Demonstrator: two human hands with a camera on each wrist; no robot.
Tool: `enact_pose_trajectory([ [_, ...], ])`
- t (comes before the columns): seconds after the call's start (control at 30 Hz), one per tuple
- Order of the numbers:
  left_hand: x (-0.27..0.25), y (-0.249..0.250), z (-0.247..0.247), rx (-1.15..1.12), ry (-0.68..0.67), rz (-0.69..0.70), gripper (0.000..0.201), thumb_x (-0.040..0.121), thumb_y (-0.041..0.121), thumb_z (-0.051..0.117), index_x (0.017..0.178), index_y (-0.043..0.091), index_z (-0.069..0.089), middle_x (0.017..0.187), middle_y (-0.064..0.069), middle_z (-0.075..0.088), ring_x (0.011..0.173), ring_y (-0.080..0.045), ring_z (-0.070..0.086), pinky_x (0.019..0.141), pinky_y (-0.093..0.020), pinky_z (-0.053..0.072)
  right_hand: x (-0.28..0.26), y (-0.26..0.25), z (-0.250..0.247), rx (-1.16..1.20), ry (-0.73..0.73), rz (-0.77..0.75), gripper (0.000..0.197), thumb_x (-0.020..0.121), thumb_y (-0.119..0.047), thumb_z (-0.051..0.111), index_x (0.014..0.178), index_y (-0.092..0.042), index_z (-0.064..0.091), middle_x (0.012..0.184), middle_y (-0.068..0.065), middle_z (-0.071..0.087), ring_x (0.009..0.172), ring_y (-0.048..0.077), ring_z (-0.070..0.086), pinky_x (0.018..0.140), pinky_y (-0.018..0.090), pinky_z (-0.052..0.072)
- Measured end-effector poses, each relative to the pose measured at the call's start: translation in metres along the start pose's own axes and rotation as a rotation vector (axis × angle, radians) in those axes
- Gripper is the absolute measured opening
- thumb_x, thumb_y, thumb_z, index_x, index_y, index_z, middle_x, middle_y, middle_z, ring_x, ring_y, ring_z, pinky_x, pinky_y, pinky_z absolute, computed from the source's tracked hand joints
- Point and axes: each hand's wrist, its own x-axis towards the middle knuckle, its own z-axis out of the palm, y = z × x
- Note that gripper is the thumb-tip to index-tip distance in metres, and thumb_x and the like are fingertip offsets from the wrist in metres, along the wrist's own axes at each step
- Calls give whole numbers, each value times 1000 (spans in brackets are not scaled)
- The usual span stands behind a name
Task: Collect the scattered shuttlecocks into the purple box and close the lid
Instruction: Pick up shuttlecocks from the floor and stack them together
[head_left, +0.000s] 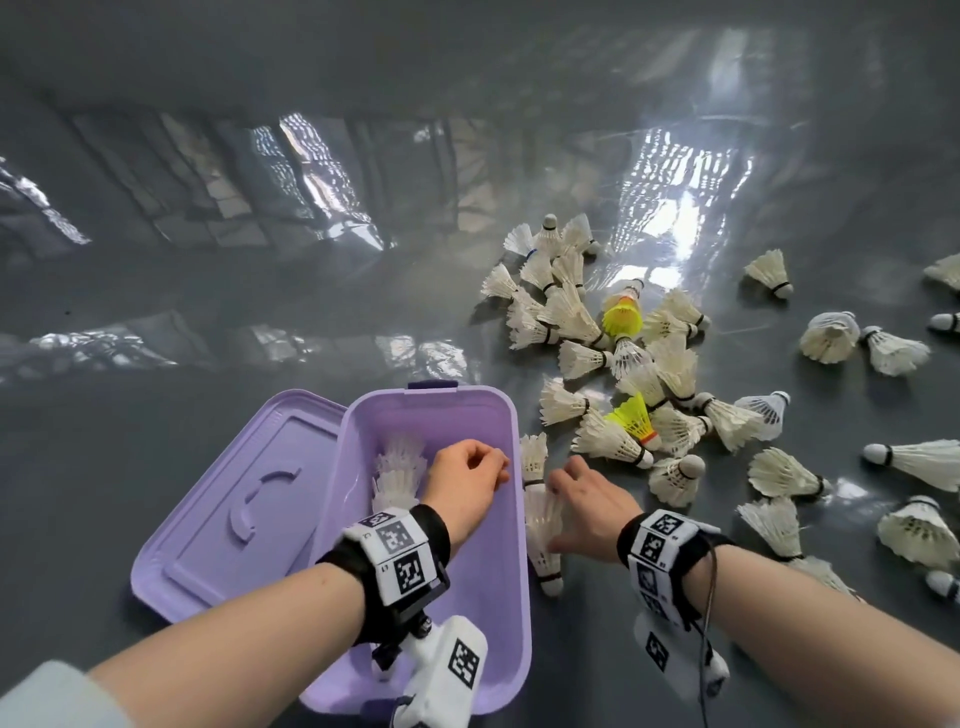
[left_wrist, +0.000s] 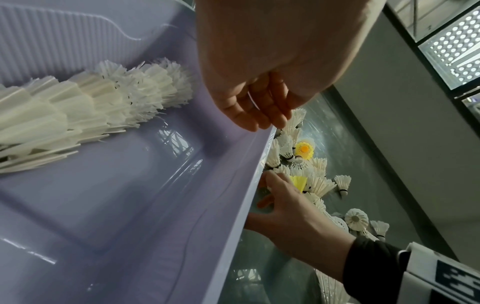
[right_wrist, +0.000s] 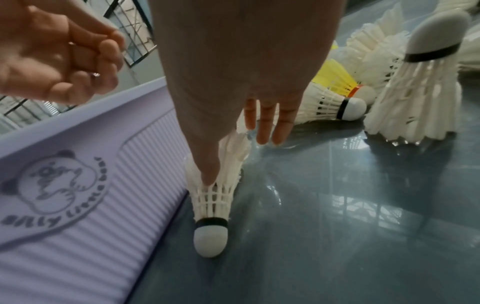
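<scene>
The purple box stands open on the grey floor, and its lid lies flat on its left. A nested row of white shuttlecocks lies inside the box, seen close up in the left wrist view. My left hand hovers over the box's right side with loosely curled fingers and holds nothing. My right hand rests on a nested stack of white shuttlecocks on the floor against the box's right wall. Its thumb lies on the skirt and its fingers are straight.
Several white shuttlecocks and two yellow ones lie scattered on the glossy floor, right of the box and beyond it. More lie at the far right. The box's outer wall bears a bear logo.
</scene>
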Motion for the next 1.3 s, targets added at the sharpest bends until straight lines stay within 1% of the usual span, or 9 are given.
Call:
enact_pose_trajectory([
  [0.17, 1, 5, 5, 33, -36, 9, 21, 96, 17, 52, 78, 15, 64, 73, 3, 65, 69, -9, 57, 65, -21, 44, -2, 5, -3, 40, -103, 42, 25, 70, -44, 68, 81, -25, 58, 91, -4, 55, 87, 18, 57, 67, 26, 43],
  [0.27, 4, 21, 10, 53, -97, -10, 20, 94, 16, 53, 76, 15, 62, 70, 2, 64, 65, -10, 55, 60, -21, 45, -9, 13, -6, 128, -98, 104, 30, 71, -43, 69, 61, -23, 49, 68, -8, 52, 75, 15, 54, 52, 23, 33],
  [0.43, 4, 56, 21, 149, -256, -111, 14, 94, 13, 50, 87, 13, 62, 75, -1, 60, 59, -9, 49, 51, -18, 41, -21, 31, -50, 259, -164, 163, 24, 72, -40, 78, 77, -21, 64, 79, -4, 63, 76, 14, 58, 61, 24, 42],
  [0.63, -10, 99, 38, 387, -431, -201, 8, 89, 16, 58, 96, 12, 56, 65, 0, 53, 43, -8, 49, 45, -16, 42, -54, 42, -150, 568, 76, 211, 17, 77, -27, 77, 78, -20, 62, 79, -1, 64, 68, 10, 56, 58, 19, 43],
  [0.73, -13, 128, 44, 413, -508, -168, 22, 80, 21, 71, 94, 12, 56, 79, -6, 43, 60, -16, 43, 49, -22, 43, -72, 34, -192, 719, 168, 163, 11, 80, -19, 74, 80, -14, 64, 71, -2, 61, 60, 9, 50, 49, 12, 42],
  [1.03, -24, 193, 68, 293, -466, -48, 36, 88, 25, 67, 115, 3, 58, 94, -9, 58, 72, -18, 53, 61, -25, 46, -95, 30, -258, 784, 287, 185, 13, 79, -19, 75, 84, -14, 63, 67, -3, 60, 55, 6, 48, 37, 8, 33],
  [1.1, -24, 212, 71, 269, -512, -106, 37, 91, 29, 63, 119, 6, 55, 88, -5, 54, 65, -14, 52, 54, -24, 45, -100, 39, -264, 784, 309, 214, 13, 80, -22, 74, 81, -18, 62, 72, 0, 58, 58, 8, 45, 39, 11, 35],
  [1.2, -23, 236, 74, 245, -553, -169, 33, 93, 29, 58, 121, 12, 52, 92, -4, 50, 73, -15, 54, 70, -27, 50, -105, 49, -268, 863, 358, 226, 12, 80, -20, 73, 80, -18, 62, 76, 2, 56, 59, 9, 42, 48, 18, 34],
  [1.3, -14, 251, 78, 397, -519, -45, 38, 92, 25, 59, 127, 10, 54, 93, -5, 54, 72, -16, 56, 63, -28, 51, -105, 55, -270, 929, 406, 231, 14, 77, -21, 75, 78, -18, 61, 73, -1, 57, 60, 8, 43, 51, 21, 34],
])
